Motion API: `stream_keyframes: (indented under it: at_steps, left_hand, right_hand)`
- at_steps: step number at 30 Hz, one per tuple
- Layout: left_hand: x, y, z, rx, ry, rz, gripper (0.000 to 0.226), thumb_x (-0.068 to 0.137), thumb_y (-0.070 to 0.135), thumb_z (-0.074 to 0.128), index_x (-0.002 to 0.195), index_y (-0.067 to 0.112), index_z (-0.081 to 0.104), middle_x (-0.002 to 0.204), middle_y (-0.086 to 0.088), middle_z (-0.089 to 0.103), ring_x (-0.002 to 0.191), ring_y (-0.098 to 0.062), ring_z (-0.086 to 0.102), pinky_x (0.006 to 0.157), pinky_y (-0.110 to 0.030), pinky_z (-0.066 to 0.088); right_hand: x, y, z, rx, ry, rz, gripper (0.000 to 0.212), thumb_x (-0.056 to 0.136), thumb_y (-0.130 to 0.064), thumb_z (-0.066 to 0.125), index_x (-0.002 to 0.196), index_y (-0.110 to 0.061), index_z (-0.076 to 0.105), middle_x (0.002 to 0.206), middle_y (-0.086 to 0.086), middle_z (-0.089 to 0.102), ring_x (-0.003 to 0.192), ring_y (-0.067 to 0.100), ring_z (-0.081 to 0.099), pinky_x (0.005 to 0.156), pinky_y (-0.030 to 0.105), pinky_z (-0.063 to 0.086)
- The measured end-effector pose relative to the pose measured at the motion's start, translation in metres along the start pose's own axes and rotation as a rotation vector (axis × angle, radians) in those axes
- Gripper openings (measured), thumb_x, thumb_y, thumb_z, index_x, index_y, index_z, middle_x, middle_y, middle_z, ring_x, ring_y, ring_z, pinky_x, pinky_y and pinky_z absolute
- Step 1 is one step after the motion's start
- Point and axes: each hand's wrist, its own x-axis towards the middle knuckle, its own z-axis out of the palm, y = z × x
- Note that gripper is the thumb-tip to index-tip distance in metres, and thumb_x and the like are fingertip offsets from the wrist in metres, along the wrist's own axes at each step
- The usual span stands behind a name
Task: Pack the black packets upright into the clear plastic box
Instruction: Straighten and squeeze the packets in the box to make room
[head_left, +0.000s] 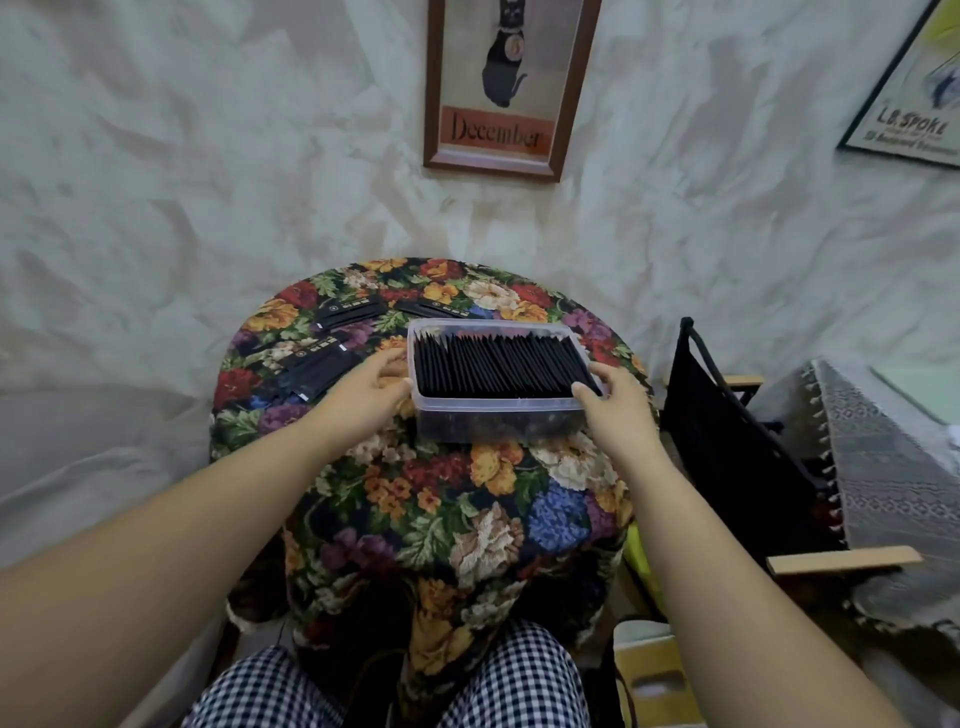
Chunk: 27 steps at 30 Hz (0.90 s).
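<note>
Packets (324, 364) lie loose on the floral surface (483, 499) at left. Beside them the left grip (371, 387), fingers spread, touches the left wall of the box (493, 418), which stands mid-surface, filled with upright packets (498, 364). The right grip (621, 402) pinches its right rim, thumb on top.

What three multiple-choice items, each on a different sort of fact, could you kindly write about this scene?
1. Where do the loose packets lie? A) on the tablecloth, left of and behind the clear plastic box; B) on the floor; C) on the lap.
2. What colour are the packed packets? A) white; B) black; C) red.
3. How do the packed packets sit? A) flat in stacks; B) crumpled; C) upright on edge.
Answers: 1A, they lie flat on the floral cloth; 2B, all look black; 3C, their top edges show in a row.
</note>
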Motion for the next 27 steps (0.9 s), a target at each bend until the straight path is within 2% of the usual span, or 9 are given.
stream_keyframes:
  at_steps: [3,5,8,12,15,20,23,27]
  left_hand:
    - [-0.009,-0.015,-0.02,0.113,0.033,0.009,0.036,0.099,0.027,0.045,0.135,0.023,0.045,0.136,0.0,0.049,0.11,-0.014,0.05,0.081,-0.029,0.042]
    - [-0.012,-0.029,-0.038,0.229,0.062,-0.002,0.036,0.098,0.03,0.047,0.134,0.024,0.048,0.138,-0.001,0.047,0.117,-0.018,0.051,0.088,-0.033,0.045]
    - [-0.011,-0.049,-0.065,0.374,0.091,-0.036,0.04,0.096,0.03,0.05,0.135,0.019,0.048,0.14,-0.006,0.047,0.119,-0.025,0.052,0.097,-0.037,0.044]
    - [0.004,-0.073,-0.094,0.519,0.083,-0.066,0.046,0.095,0.027,0.051,0.137,0.01,0.045,0.143,-0.012,0.042,0.131,-0.027,0.04,0.106,-0.034,0.032]
    - [0.023,-0.086,-0.103,0.6,0.065,-0.079,0.051,0.094,0.034,0.051,0.14,0.013,0.041,0.146,-0.01,0.039,0.133,-0.025,0.036,0.108,-0.034,0.03]
    - [0.063,-0.089,-0.098,0.677,0.063,-0.035,0.066,0.092,0.047,0.051,0.146,0.016,0.031,0.154,-0.005,0.027,0.14,-0.022,0.025,0.113,-0.034,0.023]
    - [0.084,-0.091,-0.092,0.712,0.03,-0.057,0.076,0.089,0.056,0.051,0.149,0.018,0.023,0.157,-0.003,0.017,0.144,-0.021,0.016,0.115,-0.035,0.019]
    - [0.103,-0.1,-0.088,0.735,-0.039,-0.08,0.089,0.082,0.068,0.049,0.15,0.02,0.019,0.158,-0.001,0.015,0.144,-0.021,0.015,0.115,-0.037,0.019]
  right_hand:
    - [-0.016,-0.024,0.016,-0.066,0.032,-0.155,0.035,0.095,-0.025,0.054,0.129,-0.017,0.054,0.136,0.002,0.047,0.13,0.019,0.04,0.109,0.037,0.033]
    - [-0.019,-0.045,0.034,-0.102,-0.007,-0.263,0.031,0.096,-0.025,0.054,0.125,-0.017,0.058,0.135,0.002,0.049,0.131,0.018,0.039,0.11,0.036,0.032]
    - [-0.015,-0.079,0.066,-0.114,-0.114,-0.395,0.026,0.096,-0.024,0.053,0.12,-0.018,0.061,0.132,0.001,0.052,0.128,0.017,0.041,0.106,0.032,0.033]
    - [0.009,-0.117,0.118,-0.161,-0.271,-0.518,0.025,0.095,-0.023,0.053,0.117,-0.018,0.063,0.128,0.001,0.053,0.122,0.015,0.044,0.099,0.025,0.034]
    - [0.044,-0.136,0.151,-0.254,-0.359,-0.586,0.027,0.094,-0.023,0.054,0.118,-0.017,0.063,0.127,0.004,0.055,0.122,0.018,0.045,0.098,0.029,0.035]
    - [0.124,-0.148,0.174,-0.382,-0.483,-0.437,0.038,0.093,-0.027,0.056,0.129,-0.015,0.056,0.14,0.009,0.048,0.127,0.026,0.046,0.106,0.039,0.038]
    - [0.159,-0.143,0.183,-0.476,-0.596,-0.299,0.051,0.094,-0.03,0.057,0.14,-0.014,0.043,0.146,0.009,0.042,0.128,0.027,0.045,0.104,0.036,0.038]
    - [0.188,-0.13,0.194,-0.616,-0.703,-0.188,0.065,0.095,-0.035,0.054,0.15,-0.016,0.026,0.157,0.009,0.02,0.138,0.03,0.032,0.106,0.037,0.032]
